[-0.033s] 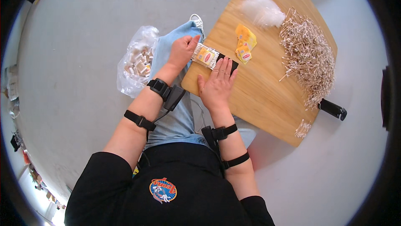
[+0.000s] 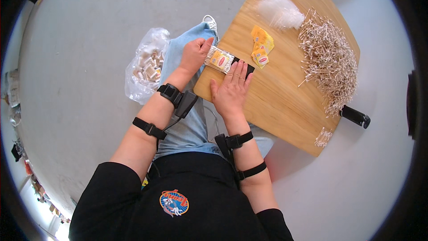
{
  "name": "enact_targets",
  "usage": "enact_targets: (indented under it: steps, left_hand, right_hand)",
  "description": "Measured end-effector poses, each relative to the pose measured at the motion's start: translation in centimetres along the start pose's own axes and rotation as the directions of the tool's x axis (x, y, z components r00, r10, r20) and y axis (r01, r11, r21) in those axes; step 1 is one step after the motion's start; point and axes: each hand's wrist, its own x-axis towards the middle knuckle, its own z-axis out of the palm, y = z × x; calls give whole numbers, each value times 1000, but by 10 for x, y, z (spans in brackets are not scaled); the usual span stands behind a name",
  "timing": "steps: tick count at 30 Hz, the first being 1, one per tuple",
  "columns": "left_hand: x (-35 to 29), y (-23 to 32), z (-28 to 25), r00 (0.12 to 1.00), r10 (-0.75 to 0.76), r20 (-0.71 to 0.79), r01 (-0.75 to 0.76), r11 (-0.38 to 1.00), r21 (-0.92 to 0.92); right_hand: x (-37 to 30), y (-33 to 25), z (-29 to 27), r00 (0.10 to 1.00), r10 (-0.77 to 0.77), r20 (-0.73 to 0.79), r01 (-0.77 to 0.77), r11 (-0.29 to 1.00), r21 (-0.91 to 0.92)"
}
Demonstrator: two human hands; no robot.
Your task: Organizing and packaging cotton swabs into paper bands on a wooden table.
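A flat pack of cotton swabs with a yellow and white card showing lies at the table's left edge. My left hand is closed at the pack's left end, thumb on top; its curled fingers are partly hidden. Against the pack's right end sits a flat black piece. My right hand lies flat, fingertips resting on this black piece and thumb out to the side. Just beyond, several yellow printed cards are loosely stacked on the wooden table.
A large heap of loose cotton swabs covers the table's right side, with a smaller bunch near its front corner. Clear plastic bags lie farther back. A black cylinder juts past the right edge. Left of my leg, a clear bag holds packs.
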Motion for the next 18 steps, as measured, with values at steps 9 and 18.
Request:
enact_targets:
  steps: [9,18]
  left_hand:
    - [-1,5,-1,1000,-10,-13,10,1000,4]
    - [-2,4,3,999,40,-30,-39,997,61]
  right_hand:
    - [5,-1,-5,999,-38,31,37,999,16]
    - [7,-3,-6,998,-34,58,36,999,-31]
